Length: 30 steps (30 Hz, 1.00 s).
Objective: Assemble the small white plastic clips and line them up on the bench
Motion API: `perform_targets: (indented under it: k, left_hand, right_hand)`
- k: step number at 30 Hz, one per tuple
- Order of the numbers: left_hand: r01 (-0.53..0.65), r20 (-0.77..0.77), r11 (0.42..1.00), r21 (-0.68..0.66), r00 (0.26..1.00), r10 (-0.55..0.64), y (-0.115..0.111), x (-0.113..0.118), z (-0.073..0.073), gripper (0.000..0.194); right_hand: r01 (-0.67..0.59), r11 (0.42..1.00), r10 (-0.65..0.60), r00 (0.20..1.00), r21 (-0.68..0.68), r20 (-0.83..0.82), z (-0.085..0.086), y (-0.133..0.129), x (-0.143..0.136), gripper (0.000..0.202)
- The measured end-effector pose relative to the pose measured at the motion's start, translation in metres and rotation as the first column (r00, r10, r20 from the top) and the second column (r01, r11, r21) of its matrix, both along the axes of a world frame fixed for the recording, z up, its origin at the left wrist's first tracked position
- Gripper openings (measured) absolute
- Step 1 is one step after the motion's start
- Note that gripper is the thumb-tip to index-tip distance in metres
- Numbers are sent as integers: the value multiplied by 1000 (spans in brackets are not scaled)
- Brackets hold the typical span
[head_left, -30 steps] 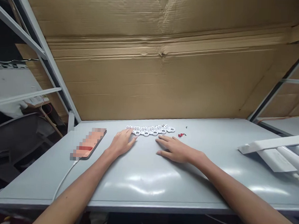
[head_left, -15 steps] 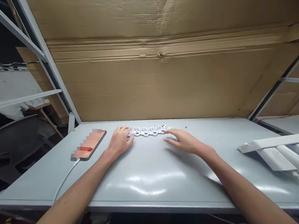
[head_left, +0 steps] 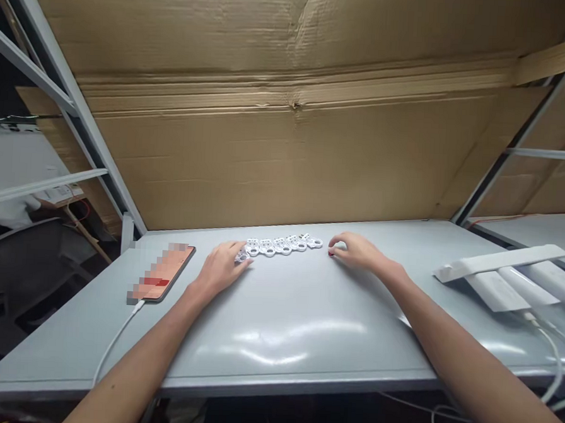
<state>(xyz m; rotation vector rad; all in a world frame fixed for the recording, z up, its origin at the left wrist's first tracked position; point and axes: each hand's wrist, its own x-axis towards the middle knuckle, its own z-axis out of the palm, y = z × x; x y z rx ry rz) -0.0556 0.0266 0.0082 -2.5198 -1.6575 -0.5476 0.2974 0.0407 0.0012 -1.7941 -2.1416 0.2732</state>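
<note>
A row of small white flat pieces (head_left: pixel 281 246), each with a ring-shaped end and little holes, lies along the back of the grey table (head_left: pixel 306 301). At the row's left end my left hand (head_left: pixel 221 266) rests on the tabletop, its thumb and fingers apart around the last white piece (head_left: pixel 242 255), which it partly covers. Right of the row, my right hand (head_left: pixel 354 250) is curled, with thumb and index fingertip pinched together. Between those tips shows a tiny dark red piece (head_left: pixel 331 252), too small to name.
On the left lies a phone (head_left: pixel 163 275) with a white charging cable (head_left: pixel 114 348). White boxy adapters with cables (head_left: pixel 499 289) sit at the right under a long white strip (head_left: pixel 502 262). A cardboard wall (head_left: pixel 285 167) closes off the back; metal frame posts (head_left: pixel 86 119) stand at the sides.
My right hand has moved away from the row's right end, and its fingers have closed into a pinch. A small dark bit seen there before no longer shows. The view has shifted slightly.
</note>
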Motion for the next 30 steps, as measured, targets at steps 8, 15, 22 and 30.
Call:
perform_targets:
  k: [8,15,22,30]
  left_hand:
    - [380,103,925,18,919,-380,-22,26,-4,44]
    - [479,117,875,-62,875,-471,-23,28,-9,48]
    - [477,100,871,-120,879,-467,-21,23,-5,61]
    - [433,70,892,-126,901,-428,-18,16,0,58]
  right_hand:
    - [37,999,-37,999,30,-8,-11,9,-5,15]
    - [34,999,-34,999,7,-38,-13,9,-5,13]
    - [3,1000,-4,997,-13,-81,-13,11,5,20]
    - [-22,1000,22,997,0,-78,-22,20,13,16]
